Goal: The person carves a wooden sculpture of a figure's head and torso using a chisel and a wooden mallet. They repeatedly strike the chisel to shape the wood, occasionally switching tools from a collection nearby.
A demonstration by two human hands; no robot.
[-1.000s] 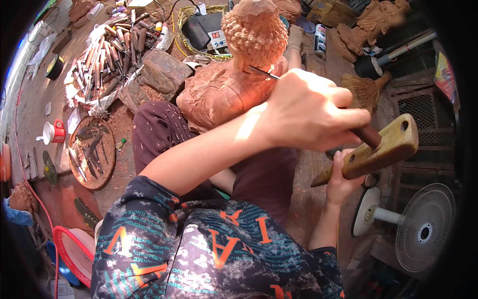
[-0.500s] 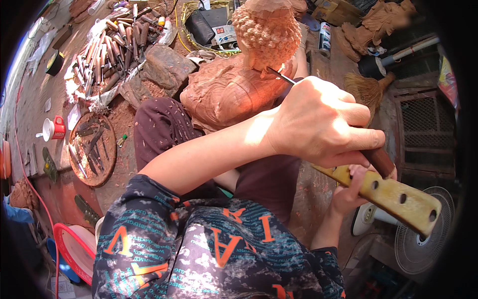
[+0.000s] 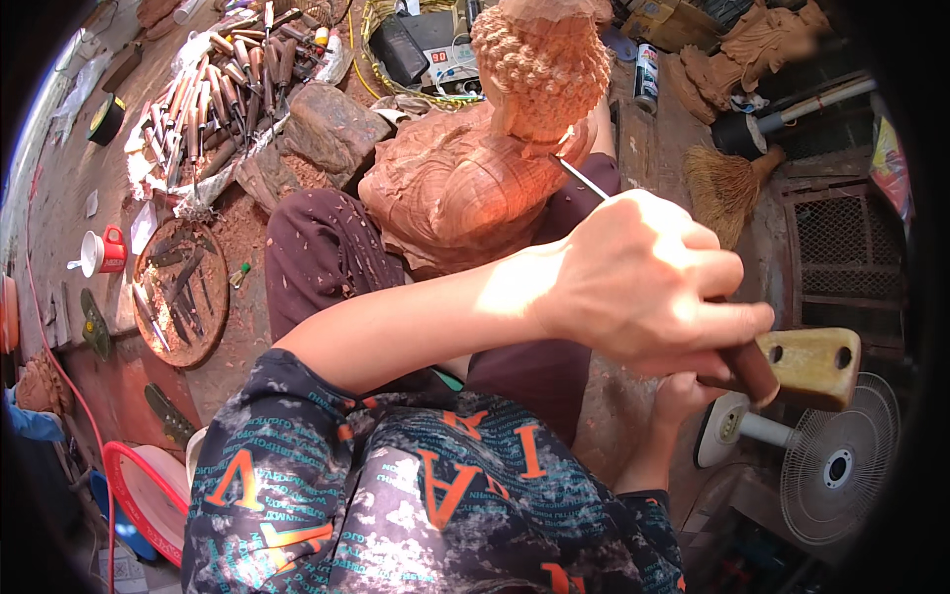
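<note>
A reddish wooden carving (image 3: 465, 188) with a knobbly, curl-covered head lies between my legs. My left hand (image 3: 643, 282) reaches across my body and is closed around a chisel (image 3: 586, 178). The blade points up and left, its tip at the base of the carving's neck; the brown wooden handle shows below my fingers. Behind it, my right hand (image 3: 681, 398) is partly hidden, its fingers wrapped round a flat yellowish mallet (image 3: 813, 361) with holes in it. The mallet head sits just right of the chisel's butt; I cannot tell if they touch.
Many wooden-handled chisels (image 3: 223, 94) are heaped at upper left. A round tray (image 3: 213, 342) of blades and a red-and-white mug (image 3: 104, 252) stand at left. A wooden block (image 3: 336, 134) is beside the carving. At right are a straw broom (image 3: 717, 188), a spray can (image 3: 645, 79) and a fan (image 3: 839, 465).
The mallet has moved from in front of my right fingers to behind the chisel's handle end. The carving has shifted slightly right, and the chisel tip sits a little lower and farther right.
</note>
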